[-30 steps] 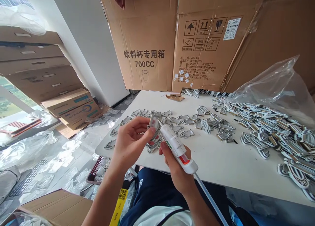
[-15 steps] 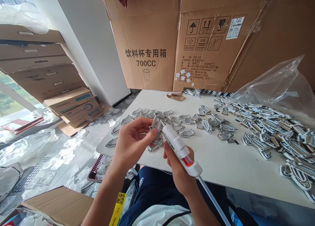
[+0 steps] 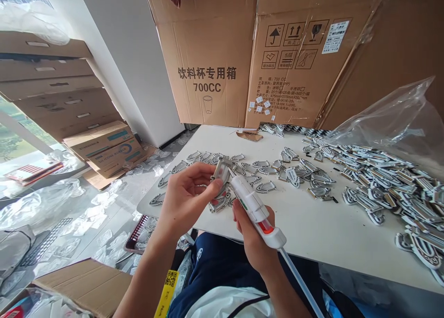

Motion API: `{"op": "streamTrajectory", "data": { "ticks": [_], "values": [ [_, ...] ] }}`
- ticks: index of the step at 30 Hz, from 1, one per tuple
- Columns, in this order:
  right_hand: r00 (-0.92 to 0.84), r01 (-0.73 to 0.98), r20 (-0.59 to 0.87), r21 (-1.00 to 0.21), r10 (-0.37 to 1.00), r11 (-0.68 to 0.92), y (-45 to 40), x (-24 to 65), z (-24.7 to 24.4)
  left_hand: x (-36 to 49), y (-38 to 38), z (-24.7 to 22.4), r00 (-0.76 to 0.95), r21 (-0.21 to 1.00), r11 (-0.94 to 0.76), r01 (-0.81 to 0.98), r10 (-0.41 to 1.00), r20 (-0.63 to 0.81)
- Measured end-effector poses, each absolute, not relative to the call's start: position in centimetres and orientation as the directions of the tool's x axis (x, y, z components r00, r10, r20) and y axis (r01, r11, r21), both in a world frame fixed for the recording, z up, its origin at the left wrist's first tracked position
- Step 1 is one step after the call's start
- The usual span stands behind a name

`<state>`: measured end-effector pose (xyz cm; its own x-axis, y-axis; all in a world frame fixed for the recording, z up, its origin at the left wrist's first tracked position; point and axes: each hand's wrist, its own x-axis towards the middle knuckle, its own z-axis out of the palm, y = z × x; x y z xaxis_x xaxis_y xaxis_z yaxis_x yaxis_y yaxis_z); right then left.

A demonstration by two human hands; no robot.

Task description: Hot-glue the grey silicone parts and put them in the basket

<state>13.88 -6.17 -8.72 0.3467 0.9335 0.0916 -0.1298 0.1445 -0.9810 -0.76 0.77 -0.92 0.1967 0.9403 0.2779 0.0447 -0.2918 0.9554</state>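
My left hand (image 3: 189, 195) pinches a small grey frame-shaped part (image 3: 221, 174) between thumb and fingers, raised over the table. A white glue gun (image 3: 250, 198) with a red-orange section is wrapped in my right hand (image 3: 258, 237). Its nozzle points up and left and meets or nearly meets the part's right upper edge; actual contact I cannot make out. A translucent glue stick (image 3: 301, 281) runs out of the gun's rear. Similar grey parts (image 3: 266, 186) lie loose on the white table (image 3: 277, 221) around and behind my hands.
At the right a large heap of grey-and-white parts (image 3: 391, 170) lies beside a clear plastic bag (image 3: 398, 110). Tall cardboard boxes (image 3: 211, 40) stand along the back. On the floor at left are a dark red basket (image 3: 133, 237), an open carton (image 3: 86, 281) and scattered plastic wrappers.
The view has shifted very slightly. My left hand keeps its hold on the grey part, and the glue gun stays at the part's edge with hardly any movement.
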Motion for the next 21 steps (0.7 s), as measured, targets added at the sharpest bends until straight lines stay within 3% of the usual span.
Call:
{"op": "streamTrajectory", "data": {
  "ticks": [14, 21],
  "values": [
    [0.327, 0.016, 0.169, -0.985, 0.93, 0.173, -6.75, 14.55, -9.31, -1.01, 0.57, -0.6, 0.209, 0.965, -0.263, 0.011, 0.944, 0.255],
    [0.314, -0.043, 0.219, -0.969, 0.924, 0.245, -6.55, 14.42, -8.57, -0.89, 0.25, -0.77, 0.2, 0.947, -0.319, 0.037, 0.931, 0.306]
  ]
}}
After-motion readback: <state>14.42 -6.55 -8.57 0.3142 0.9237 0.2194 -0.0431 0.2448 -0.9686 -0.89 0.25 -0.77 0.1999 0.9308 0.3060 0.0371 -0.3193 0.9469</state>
